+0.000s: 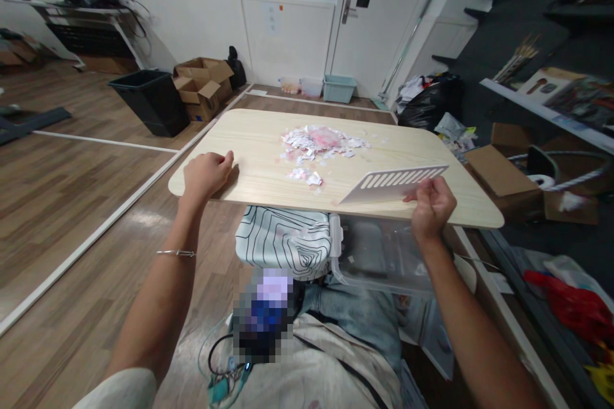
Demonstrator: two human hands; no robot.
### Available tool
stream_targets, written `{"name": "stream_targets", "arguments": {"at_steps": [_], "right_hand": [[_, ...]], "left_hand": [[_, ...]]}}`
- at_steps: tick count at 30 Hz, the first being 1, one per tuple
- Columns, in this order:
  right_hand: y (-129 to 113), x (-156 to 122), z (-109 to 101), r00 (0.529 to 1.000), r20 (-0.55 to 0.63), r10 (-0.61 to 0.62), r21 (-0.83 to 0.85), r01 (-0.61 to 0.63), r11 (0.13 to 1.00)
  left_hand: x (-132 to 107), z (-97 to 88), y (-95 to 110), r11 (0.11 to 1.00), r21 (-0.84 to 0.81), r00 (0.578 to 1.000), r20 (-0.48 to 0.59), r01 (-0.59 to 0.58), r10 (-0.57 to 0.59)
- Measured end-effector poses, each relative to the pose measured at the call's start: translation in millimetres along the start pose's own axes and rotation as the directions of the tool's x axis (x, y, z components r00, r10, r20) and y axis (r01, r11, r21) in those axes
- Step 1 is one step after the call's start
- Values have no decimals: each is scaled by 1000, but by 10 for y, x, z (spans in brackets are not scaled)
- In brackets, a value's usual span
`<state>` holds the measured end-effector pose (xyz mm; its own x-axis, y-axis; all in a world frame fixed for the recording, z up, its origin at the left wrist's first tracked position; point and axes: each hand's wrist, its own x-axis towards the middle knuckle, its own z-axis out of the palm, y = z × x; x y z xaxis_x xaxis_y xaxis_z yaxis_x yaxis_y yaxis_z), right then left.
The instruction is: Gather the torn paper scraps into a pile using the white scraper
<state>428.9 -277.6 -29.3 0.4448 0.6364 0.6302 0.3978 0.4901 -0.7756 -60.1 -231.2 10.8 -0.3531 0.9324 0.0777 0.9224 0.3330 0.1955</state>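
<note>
On the left part of a pale wood tabletop (249,134), my left hand (207,174) rests with its fingers curled closed, and nothing shows in them. My right hand (433,208) pinches the right end of a thin white slotted plastic sheet (384,186), which stands tilted near the front edge with its slots along the top. A heap of torn white and pink paper scraps (326,139) lies towards the back of the tabletop. Nearer me is a smaller cluster of scraps (307,176), left of the sheet and apart from it.
Below the front edge are a clear plastic bin (378,255) and a white line-patterned cushion-like thing (283,239). A black trash can (151,102) and cardboard boxes (204,86) stand at the left. On the right are an open carton (503,172) and a shelf (551,115).
</note>
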Motion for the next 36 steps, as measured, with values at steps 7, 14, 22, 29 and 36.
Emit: {"name": "stream_targets", "arguments": {"at_steps": [7,14,22,29,36], "right_hand": [[-9,-17,-7,1000,28,-14,-12,14,1000],[-25,-78,45,996,92,-11,24,9,1000],[-79,-184,71,965,260,-4,85,-19,996],[-87,-196,19,935,353,-18,130,-30,991],[-171,-175,-27,893,447,-52,111,2,994]], "left_hand": [[20,4,-5,1000,3,1000,2,-6,6],[22,1,-5,1000,3,1000,-4,-10,10],[-1,4,-3,1000,19,1000,1,-6,6],[-10,-6,13,1000,30,1000,-2,-9,9],[-23,-32,30,1000,31,1000,11,-4,4]]}}
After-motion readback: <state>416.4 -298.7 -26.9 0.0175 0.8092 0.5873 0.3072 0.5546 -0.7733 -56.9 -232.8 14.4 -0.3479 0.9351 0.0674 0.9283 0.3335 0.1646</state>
